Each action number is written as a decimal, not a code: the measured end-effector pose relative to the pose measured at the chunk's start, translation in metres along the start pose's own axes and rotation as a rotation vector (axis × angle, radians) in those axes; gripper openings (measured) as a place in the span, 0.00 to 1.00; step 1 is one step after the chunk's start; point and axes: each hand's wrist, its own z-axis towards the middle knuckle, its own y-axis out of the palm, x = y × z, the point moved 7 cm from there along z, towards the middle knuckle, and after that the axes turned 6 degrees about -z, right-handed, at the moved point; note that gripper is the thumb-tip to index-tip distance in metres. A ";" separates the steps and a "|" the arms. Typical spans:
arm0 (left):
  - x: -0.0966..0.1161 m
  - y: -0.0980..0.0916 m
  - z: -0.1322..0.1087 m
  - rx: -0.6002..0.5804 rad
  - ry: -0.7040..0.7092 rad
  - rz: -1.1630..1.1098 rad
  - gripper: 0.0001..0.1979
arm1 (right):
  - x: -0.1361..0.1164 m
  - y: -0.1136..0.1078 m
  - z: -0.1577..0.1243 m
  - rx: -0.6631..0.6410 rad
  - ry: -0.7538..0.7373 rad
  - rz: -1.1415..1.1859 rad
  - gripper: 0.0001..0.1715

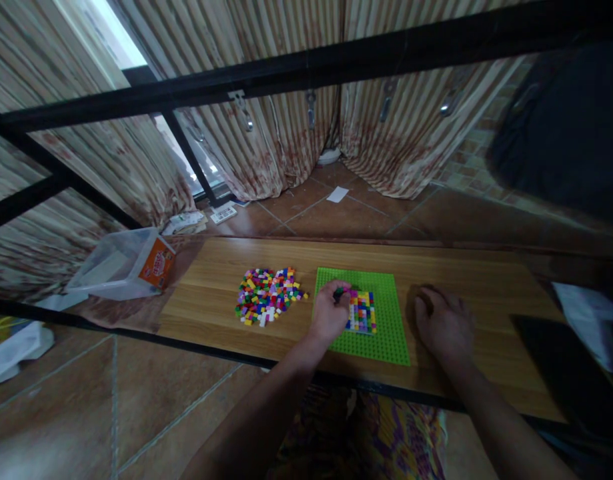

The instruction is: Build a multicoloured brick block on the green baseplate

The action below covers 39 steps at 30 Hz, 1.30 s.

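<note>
My left hand (330, 313) is over the left part of a green studded baseplate (393, 333), thumb and fingers pinched on a small dark green brick (339, 293). Beside its fingertips, a block of multicoloured bricks (363, 312) sits on the plate in tight rows; the hand hides its left side. My right hand (445, 325) rests on the wooden table just right of the plate, fingers loosely bent and apart, with nothing seen in it. Left of the plate lies a loose pile of small coloured bricks (269, 293).
A clear plastic box (119, 267) with an orange label stands beyond the table's left end. At the right end lie a dark flat object (561, 353) and white paper (581, 313). A black metal frame (286, 75) crosses before striped curtains (286, 147).
</note>
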 end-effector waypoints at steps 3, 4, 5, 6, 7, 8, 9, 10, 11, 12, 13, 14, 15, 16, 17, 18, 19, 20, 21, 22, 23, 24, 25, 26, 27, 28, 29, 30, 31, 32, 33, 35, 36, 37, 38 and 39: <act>-0.001 0.001 0.000 -0.004 0.002 -0.040 0.08 | 0.000 -0.001 0.000 0.021 -0.002 -0.001 0.21; -0.002 0.001 0.000 -0.008 0.004 -0.054 0.08 | 0.000 -0.001 -0.001 0.026 -0.004 -0.003 0.20; -0.004 0.002 0.000 -0.013 0.008 -0.064 0.08 | 0.000 -0.001 -0.001 0.031 -0.006 -0.006 0.20; -0.005 0.001 0.000 -0.022 0.014 -0.070 0.09 | -0.001 -0.001 -0.001 0.035 -0.009 -0.008 0.20; -0.006 0.001 -0.001 -0.032 0.023 -0.070 0.10 | -0.001 -0.002 -0.001 0.036 -0.012 -0.011 0.20; -0.007 0.000 -0.003 -0.044 0.035 -0.066 0.12 | -0.001 -0.002 -0.001 0.036 -0.015 -0.012 0.20; -0.007 -0.003 -0.005 -0.054 0.052 -0.057 0.15 | -0.001 -0.002 -0.001 0.036 -0.014 -0.014 0.20; -0.007 -0.006 -0.007 -0.060 0.076 -0.040 0.18 | -0.001 -0.002 -0.001 0.034 -0.012 -0.017 0.20; -0.007 -0.011 -0.010 -0.062 0.107 -0.015 0.20 | -0.001 -0.002 -0.001 0.033 -0.009 -0.021 0.20; -0.005 -0.017 -0.012 -0.055 0.146 0.023 0.22 | -0.001 -0.002 0.000 0.032 -0.008 -0.023 0.20; -0.003 -0.026 -0.014 -0.035 0.192 0.073 0.22 | -0.002 -0.003 0.000 0.031 -0.009 -0.025 0.20; -0.002 -0.035 -0.016 -0.018 0.232 0.127 0.22 | -0.002 -0.003 0.000 0.029 -0.011 -0.025 0.20; 0.000 -0.047 -0.016 0.019 0.258 0.178 0.21 | -0.002 -0.003 0.000 0.027 -0.011 -0.026 0.20; 0.002 -0.059 -0.016 0.066 0.279 0.240 0.20 | -0.002 -0.004 0.000 0.025 -0.008 -0.027 0.20; 0.004 -0.069 -0.015 0.085 0.301 0.322 0.19 | -0.002 -0.004 0.000 0.022 -0.003 -0.029 0.20; 0.006 -0.077 -0.014 0.099 0.324 0.408 0.19 | -0.002 -0.004 0.000 0.018 0.002 -0.031 0.20; 0.009 -0.084 -0.012 0.106 0.349 0.492 0.18 | -0.002 -0.004 0.000 0.015 0.008 -0.033 0.20; 0.012 -0.088 -0.010 0.098 0.373 0.564 0.17 | -0.002 -0.004 0.000 0.014 0.012 -0.035 0.21; 0.015 -0.090 -0.009 0.092 0.401 0.628 0.17 | -0.001 -0.003 0.000 0.011 0.011 -0.035 0.21; 0.018 -0.091 -0.007 0.079 0.427 0.683 0.16 | -0.001 -0.003 0.000 0.009 0.008 -0.035 0.21; 0.019 -0.090 -0.006 0.061 0.449 0.729 0.16 | -0.001 -0.003 0.000 0.006 0.004 -0.035 0.21; 0.021 -0.088 -0.005 0.040 0.467 0.768 0.15 | -0.001 -0.002 0.000 0.004 0.001 -0.035 0.21; 0.021 -0.085 -0.005 0.016 0.478 0.802 0.15 | -0.001 -0.002 0.000 0.003 -0.001 -0.034 0.21; 0.020 -0.083 -0.004 -0.010 0.484 0.831 0.15 | -0.001 -0.002 0.000 0.003 -0.003 -0.031 0.21; 0.019 -0.080 -0.003 -0.035 0.486 0.859 0.15 | -0.001 -0.001 0.000 0.003 -0.005 -0.028 0.21; 0.018 -0.078 -0.003 -0.058 0.487 0.885 0.15 | -0.001 -0.001 0.000 0.005 -0.005 -0.026 0.20; 0.017 -0.075 -0.002 -0.082 0.487 0.911 0.14 | -0.001 -0.001 0.000 0.007 -0.003 -0.024 0.20; 0.015 -0.074 -0.002 -0.102 0.488 0.934 0.14 | -0.001 -0.002 0.000 0.010 -0.001 -0.023 0.20; 0.014 -0.073 -0.001 -0.119 0.490 0.955 0.13 | -0.001 -0.002 0.000 0.012 0.000 -0.022 0.20; 0.014 -0.072 0.000 -0.131 0.491 0.971 0.12 | -0.002 -0.003 0.000 0.014 0.001 -0.022 0.20; 0.014 -0.072 0.000 -0.136 0.491 0.980 0.11 | -0.002 -0.003 0.000 0.016 0.002 -0.023 0.20; 0.015 -0.071 0.001 -0.133 0.485 0.975 0.10 | -0.003 -0.004 0.000 0.015 0.004 -0.026 0.20; 0.017 -0.071 0.001 -0.127 0.479 0.955 0.10 | -0.003 -0.005 0.000 0.012 0.005 -0.028 0.20; 0.019 -0.071 0.000 -0.121 0.471 0.921 0.10 | -0.004 -0.005 0.001 0.009 0.006 -0.030 0.20; 0.021 -0.070 -0.001 -0.114 0.457 0.874 0.09 | -0.004 -0.005 0.001 0.003 0.006 -0.031 0.20; 0.024 -0.069 -0.003 -0.108 0.439 0.817 0.09 | -0.005 -0.005 0.001 -0.003 0.005 -0.030 0.20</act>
